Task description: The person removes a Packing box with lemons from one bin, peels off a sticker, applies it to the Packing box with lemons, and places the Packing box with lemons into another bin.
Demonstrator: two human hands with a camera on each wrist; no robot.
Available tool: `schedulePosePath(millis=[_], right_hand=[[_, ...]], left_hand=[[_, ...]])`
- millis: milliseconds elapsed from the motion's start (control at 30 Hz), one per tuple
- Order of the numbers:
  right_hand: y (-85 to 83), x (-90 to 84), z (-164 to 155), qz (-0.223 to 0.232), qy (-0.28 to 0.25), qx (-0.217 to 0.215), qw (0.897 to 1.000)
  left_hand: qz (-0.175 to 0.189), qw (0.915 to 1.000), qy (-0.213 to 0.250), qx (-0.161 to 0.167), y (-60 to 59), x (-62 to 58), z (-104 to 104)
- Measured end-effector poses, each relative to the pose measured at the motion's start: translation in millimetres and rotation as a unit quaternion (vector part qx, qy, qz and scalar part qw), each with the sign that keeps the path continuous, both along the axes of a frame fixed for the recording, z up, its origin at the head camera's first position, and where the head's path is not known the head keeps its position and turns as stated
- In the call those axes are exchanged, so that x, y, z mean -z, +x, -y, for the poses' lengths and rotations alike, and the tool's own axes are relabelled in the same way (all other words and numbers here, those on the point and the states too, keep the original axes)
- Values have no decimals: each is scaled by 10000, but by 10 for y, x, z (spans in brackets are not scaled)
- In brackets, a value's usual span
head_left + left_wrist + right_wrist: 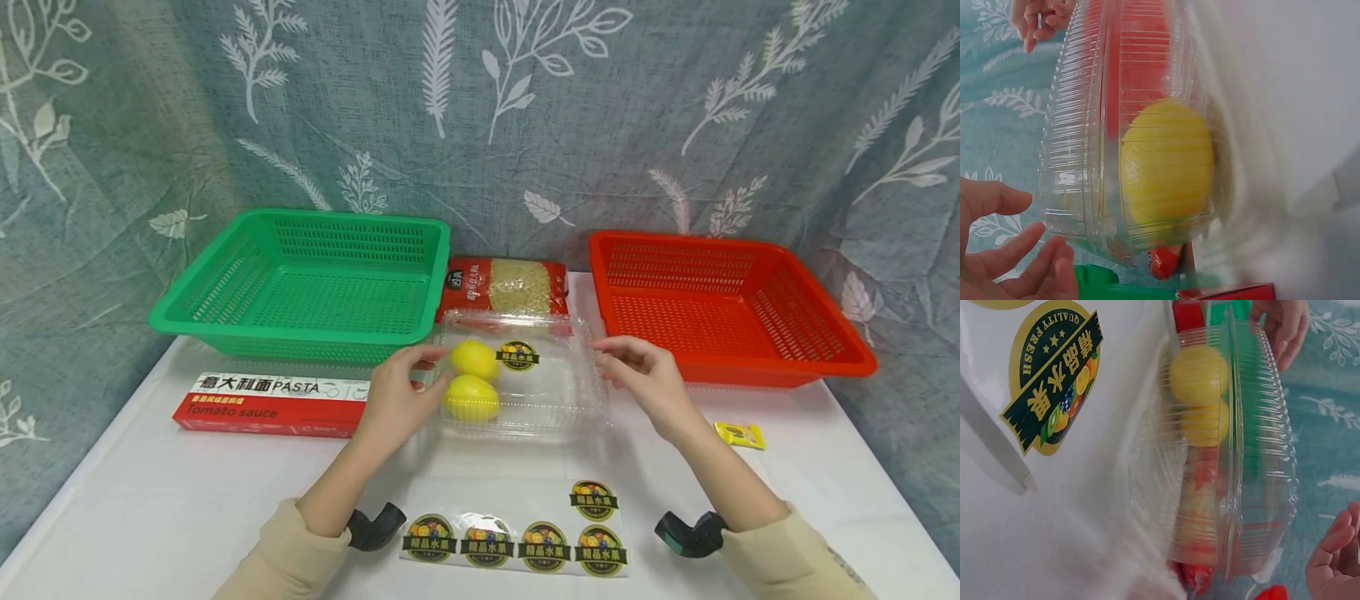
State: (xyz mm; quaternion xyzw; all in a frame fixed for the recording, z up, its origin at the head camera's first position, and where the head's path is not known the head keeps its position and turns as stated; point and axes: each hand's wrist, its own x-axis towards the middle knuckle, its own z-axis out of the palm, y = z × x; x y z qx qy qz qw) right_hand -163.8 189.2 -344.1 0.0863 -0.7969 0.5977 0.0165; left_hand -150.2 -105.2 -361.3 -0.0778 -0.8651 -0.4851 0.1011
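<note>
Your left hand (396, 398) sits at the left edge of the clear clamshell box (558, 392), fingers relaxed and spread. In the left wrist view the fingertips (1035, 234) are just off the box wall (1075, 156), gripping nothing.

Your right hand (645, 375) is at the box's right edge, fingers loosely curled; contact w/ the rim can't be confirmed. In the right wrist view the hand (1335, 562) is beside the box (1260, 456), apart from it, holding nothing.

Box location: centre of the white table (150, 500), between the green basket (315, 283) and red basket (720, 300), lid down. Contents: 2 lemons (472, 398), touching each other, at the left end. One round fruit sticker (518, 356) is on the lid.

Also on the table:
- pasta bag (510, 287), behind the box, between the baskets
- red/white pasta carton (270, 404), left of the box, in front of the green basket
- sticker sheet (517, 542) w/ 5 stickers, near edge, between your forearms
- small yellow packet (738, 434), right of your right hand
</note>
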Motion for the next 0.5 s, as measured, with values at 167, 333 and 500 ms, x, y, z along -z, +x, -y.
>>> schedulePosePath(millis=[167,333,500], right_hand=[[27,-11,-55,32,0,8,10000],[65,-19,-101,11,-113,-18,9999],[94,-24,-153,-1,-178,-21,9998]], left_hand=[[67,9999,-137,43,11,28,34],[226,9996,-124,91,9,50,65],[462,9988,1,174,3,62,84]])
